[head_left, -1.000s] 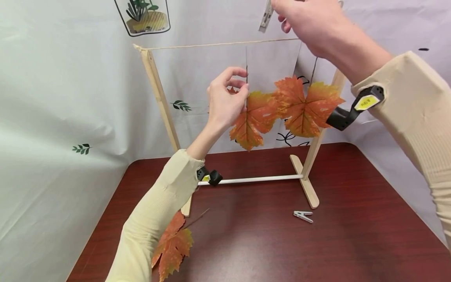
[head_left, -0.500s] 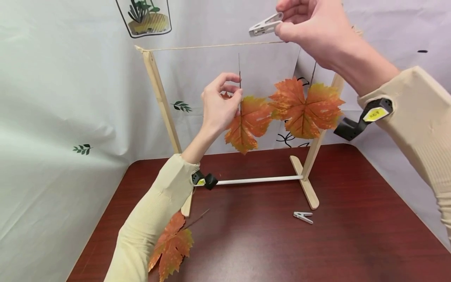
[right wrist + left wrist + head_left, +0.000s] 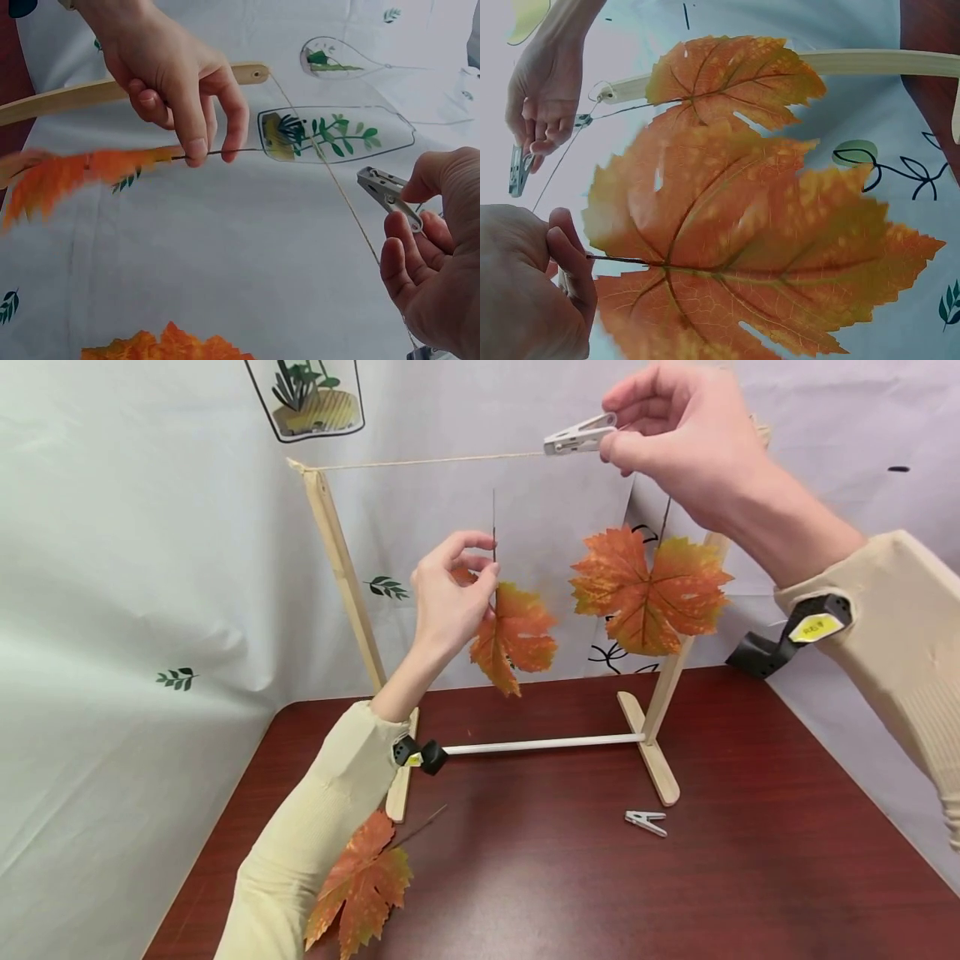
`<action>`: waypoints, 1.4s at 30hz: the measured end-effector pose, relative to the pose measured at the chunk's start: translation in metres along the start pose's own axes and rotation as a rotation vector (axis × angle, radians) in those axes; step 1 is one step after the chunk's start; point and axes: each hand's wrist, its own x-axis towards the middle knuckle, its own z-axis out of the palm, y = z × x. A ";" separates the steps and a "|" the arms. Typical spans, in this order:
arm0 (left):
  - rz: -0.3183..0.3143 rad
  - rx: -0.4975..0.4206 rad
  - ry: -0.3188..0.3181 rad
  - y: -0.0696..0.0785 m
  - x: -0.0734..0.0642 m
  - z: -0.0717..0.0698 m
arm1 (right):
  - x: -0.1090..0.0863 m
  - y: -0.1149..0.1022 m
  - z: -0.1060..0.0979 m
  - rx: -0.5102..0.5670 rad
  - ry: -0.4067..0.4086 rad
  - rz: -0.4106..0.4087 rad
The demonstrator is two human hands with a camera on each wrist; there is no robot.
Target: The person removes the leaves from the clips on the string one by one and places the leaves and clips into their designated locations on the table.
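Note:
My left hand (image 3: 453, 597) pinches the thin stem of an orange artificial maple leaf (image 3: 513, 639), which hangs below the fingers; the stem's tip points up, under the string (image 3: 435, 461). Up at the string, my right hand (image 3: 693, 435) holds a white clothespin (image 3: 577, 437) between thumb and fingers, its nose pointing left. In the right wrist view the clothespin (image 3: 388, 193) stands beside the string. A second leaf (image 3: 651, 593) hangs by its stem near the right post; a clip (image 3: 583, 120) shows at its stem in the left wrist view.
A wooden frame with a left post (image 3: 341, 568) and a white crossbar (image 3: 540, 745) stands on the dark red table (image 3: 525, 877). Another clothespin (image 3: 646, 822) lies at its right front. A third leaf (image 3: 363, 885) lies at the left front, partly behind the left sleeve.
My left hand has moved left and down with its leaf, away from the hanging one. My right hand has turned the clothespin nearly level and brought it down to the string.

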 end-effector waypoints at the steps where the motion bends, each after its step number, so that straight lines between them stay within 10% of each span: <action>1: -0.004 0.001 -0.004 0.000 -0.001 -0.001 | -0.001 0.000 0.000 -0.003 0.001 0.007; 42: 0.099 0.221 -0.011 -0.031 -0.049 -0.059 | -0.056 0.026 -0.014 -0.142 -0.058 0.130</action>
